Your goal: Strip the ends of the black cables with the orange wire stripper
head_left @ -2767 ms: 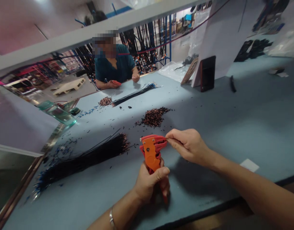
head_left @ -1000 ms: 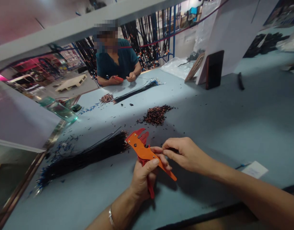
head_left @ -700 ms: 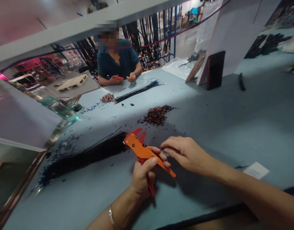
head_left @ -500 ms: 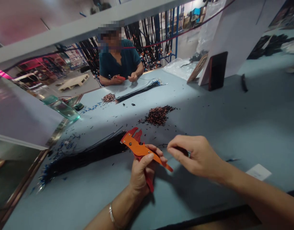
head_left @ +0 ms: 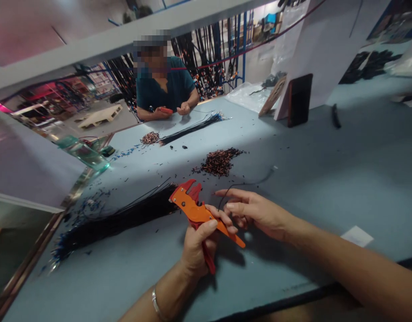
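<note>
My left hand [head_left: 199, 243] is closed around the handles of an orange and red wire stripper [head_left: 191, 207], whose jaws point up and to the left. My right hand [head_left: 254, 211] hovers just right of the tool with its fingers stretched out toward it. A single thin black wire [head_left: 249, 183] arcs from beside those fingertips to the right over the blue table [head_left: 326, 179]; I cannot see a grip on it. A thick bundle of black wires [head_left: 121, 220] lies left of the stripper.
A pile of dark and copper-coloured bits [head_left: 219, 161] lies beyond my hands. Across the table sits another person [head_left: 163, 87] with a second wire bundle [head_left: 192, 127] and a small pile [head_left: 149, 138]. A dark upright panel [head_left: 299, 99] stands at the back right. A white slip [head_left: 356, 235] lies near the front edge.
My right hand went from a pinch at the stripper's jaws to outstretched fingers, and a thin wire now shows beside it. The stripper tilted left in my left hand.
</note>
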The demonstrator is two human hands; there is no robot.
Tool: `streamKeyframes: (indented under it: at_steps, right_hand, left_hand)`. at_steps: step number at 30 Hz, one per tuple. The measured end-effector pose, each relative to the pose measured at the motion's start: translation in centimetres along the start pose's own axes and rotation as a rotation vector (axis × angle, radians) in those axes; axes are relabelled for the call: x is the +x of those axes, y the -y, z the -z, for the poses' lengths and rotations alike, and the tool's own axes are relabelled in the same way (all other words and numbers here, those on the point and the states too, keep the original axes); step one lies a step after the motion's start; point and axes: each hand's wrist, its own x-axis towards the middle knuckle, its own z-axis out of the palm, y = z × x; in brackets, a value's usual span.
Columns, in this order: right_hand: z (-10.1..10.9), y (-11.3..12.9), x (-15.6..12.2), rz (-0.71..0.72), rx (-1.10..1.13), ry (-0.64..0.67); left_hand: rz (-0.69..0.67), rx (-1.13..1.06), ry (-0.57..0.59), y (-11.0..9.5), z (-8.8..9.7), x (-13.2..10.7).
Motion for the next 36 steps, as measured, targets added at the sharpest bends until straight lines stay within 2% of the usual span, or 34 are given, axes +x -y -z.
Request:
streamKeyframes:
  at_steps: [2, 4, 7, 9, 13, 15, 18, 20, 22, 31, 36]
  right_hand:
    - [-0.2, -0.5, 0.1, 0.014, 0.16, -0.055]
    - [-0.3, -0.6, 0.0, 0.037, 0.188, -0.091]
    - [-0.2, 0.0, -0.3, 0.098, 0.105, -0.079]
    - [-0.1, 0.6, -0.7, 0.188, -0.001, -0.108]
    - [-0.2, 1.3, -1.6, 0.499, -0.279, -0.345]
    - [-0.4, 1.3, -2.0, 0.693, -0.433, -0.412]
    - [-0.6, 0.8, -2.4, 0.993, -0.718, -0.393]
    - [-0.8, 0.4, -2.5, 1.119, -0.856, -0.343]
    - [-0.9, 0.0, -2.6, 1.166, -0.908, -0.312]
    - [-1.4, 0.3, -3.6, 1.143, -1.022, -0.356]
    - [-1.0, 0.0, -4.0, 1.162, -1.068, -0.266]
  left_hand:
    - [0.018, 0.0, 0.026, 0.2, 0.0, -0.1]
    - [0.033, 0.001, 0.04, 0.3, 0.1, -0.1]
    - [0.051, -0.004, 0.016, 0.2, 0.1, 0.0]
    - [0.065, -0.006, -0.011, 0.2, 0.2, 0.0]
    - [0.089, 0.011, -0.012, 0.2, 0.2, -0.1]
    - [0.091, 0.022, 0.015, 0.4, 0.3, -0.2]
    - [0.073, 0.06, 0.065, 0.7, 0.3, -0.3]
    - [0.058, 0.112, 0.08, 0.9, 0.4, -0.5]
    - [0.05, 0.168, 0.084, 1.1, 0.6, -0.6]
    - [0.02, 0.342, 0.15, 1.0, 0.6, -0.8]
    - [0.029, 0.359, 0.151, 0.6, 0.1, -0.9]
